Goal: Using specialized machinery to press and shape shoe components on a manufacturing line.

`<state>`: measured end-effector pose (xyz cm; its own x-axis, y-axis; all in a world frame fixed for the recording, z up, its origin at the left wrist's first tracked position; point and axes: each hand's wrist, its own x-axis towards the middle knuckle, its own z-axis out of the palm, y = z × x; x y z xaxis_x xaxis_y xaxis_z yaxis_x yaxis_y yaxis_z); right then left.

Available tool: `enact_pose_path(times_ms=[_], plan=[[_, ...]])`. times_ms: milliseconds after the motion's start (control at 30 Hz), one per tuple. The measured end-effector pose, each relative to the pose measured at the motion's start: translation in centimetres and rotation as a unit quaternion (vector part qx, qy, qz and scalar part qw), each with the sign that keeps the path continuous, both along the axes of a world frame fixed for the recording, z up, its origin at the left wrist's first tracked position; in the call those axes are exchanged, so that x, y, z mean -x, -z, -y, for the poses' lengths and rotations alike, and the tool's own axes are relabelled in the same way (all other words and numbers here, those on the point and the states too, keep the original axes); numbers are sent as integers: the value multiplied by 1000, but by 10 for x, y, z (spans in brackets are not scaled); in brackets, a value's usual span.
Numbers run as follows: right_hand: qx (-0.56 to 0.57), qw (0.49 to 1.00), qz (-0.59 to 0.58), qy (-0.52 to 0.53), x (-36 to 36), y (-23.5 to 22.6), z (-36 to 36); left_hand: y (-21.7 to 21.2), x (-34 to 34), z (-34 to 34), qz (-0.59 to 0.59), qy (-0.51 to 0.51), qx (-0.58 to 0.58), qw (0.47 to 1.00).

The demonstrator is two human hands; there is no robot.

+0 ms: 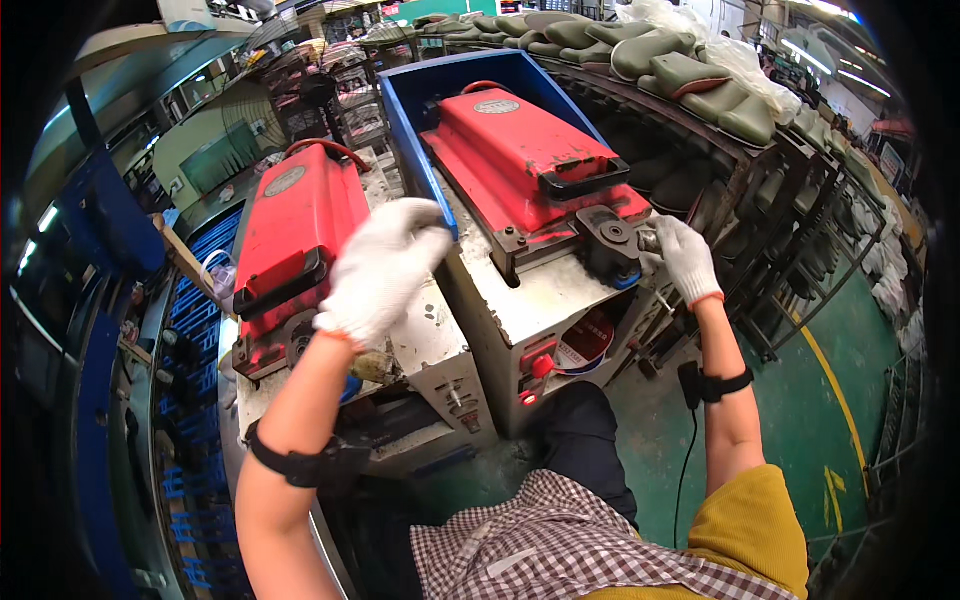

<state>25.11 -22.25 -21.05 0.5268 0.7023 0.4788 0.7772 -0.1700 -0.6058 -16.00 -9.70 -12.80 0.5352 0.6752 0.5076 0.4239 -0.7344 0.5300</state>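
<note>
My right hand [686, 259], in a white knit glove, has its fingers closed at a small metal knob [648, 240] on the side of a black machine head [607, 238]. That head sits at the front of a red-covered machine [535, 148] with a black handle. My left hand [385, 268], gloved too, is raised in front of a second red-covered machine [300, 205] on the left. Motion smears its fingers, which come near the blue panel [445, 205] between the machines. It hides part of the left machine's front and head.
Olive-green shoes [690, 85] lie along a rack at the right, with clear plastic wrap [750, 72] among them. The right machine's pale cabinet [520, 310] has a red switch [541, 366]. Blue racking [190, 400] stands far left. A yellow line [830, 370] crosses the green floor.
</note>
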Motion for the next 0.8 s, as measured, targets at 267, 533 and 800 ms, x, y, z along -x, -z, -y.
enact_pose_path(times_ms=[267, 533, 800], plan=[[34, 989, 130, -61, 89, 3, 76, 39, -103, -12, -135, 92, -112, 980], [-2, 970, 71, -235, 86, -38, 56, 14, -126, -34, -153, 59, -248, 955], [289, 913, 203, -203, 41, -68, -161, -89, -149, -81, 49, -23, -312, 948]])
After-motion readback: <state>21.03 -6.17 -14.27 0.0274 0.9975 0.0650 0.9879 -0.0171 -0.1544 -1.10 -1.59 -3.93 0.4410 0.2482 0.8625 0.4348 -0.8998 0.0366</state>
